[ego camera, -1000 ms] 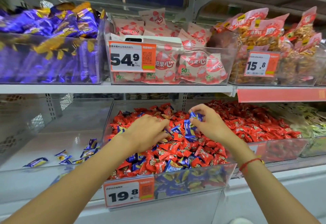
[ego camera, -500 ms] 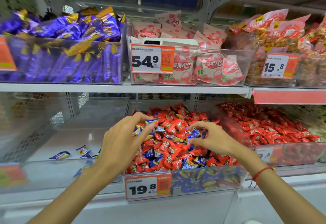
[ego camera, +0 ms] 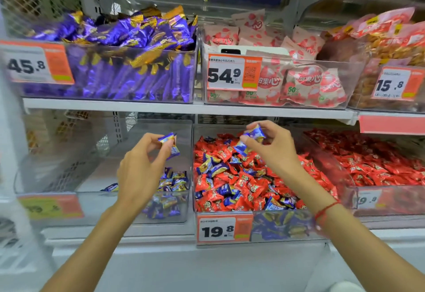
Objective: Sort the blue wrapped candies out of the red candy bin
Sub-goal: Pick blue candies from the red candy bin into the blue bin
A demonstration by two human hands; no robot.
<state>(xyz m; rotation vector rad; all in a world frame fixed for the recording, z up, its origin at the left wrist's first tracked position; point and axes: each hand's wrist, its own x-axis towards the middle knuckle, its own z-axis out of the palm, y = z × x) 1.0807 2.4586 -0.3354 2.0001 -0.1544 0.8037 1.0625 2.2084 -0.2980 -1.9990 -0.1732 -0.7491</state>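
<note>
The red candy bin (ego camera: 285, 227) on the lower shelf holds red wrapped candies (ego camera: 253, 186) with several blue ones mixed in. My left hand (ego camera: 142, 167) pinches blue wrapped candies (ego camera: 171, 145) above the clear bin on the left (ego camera: 46, 206), where a small pile of blue candies (ego camera: 171, 181) lies at its right side. My right hand (ego camera: 273, 146) pinches more blue candies (ego camera: 251, 136) above the back of the red candy bin.
A second bin of red candies (ego camera: 379, 165) stands to the right. The upper shelf carries bins of purple wrapped bars (ego camera: 128, 61), pink snack bags (ego camera: 287, 77) and orange snack bags (ego camera: 391, 45). Price tags (ego camera: 224, 230) hang on the bin fronts.
Both hands rose out of the red candy bin with blue candies. My left hand moved left over the neighbouring clear bin. The camera view shifted left.
</note>
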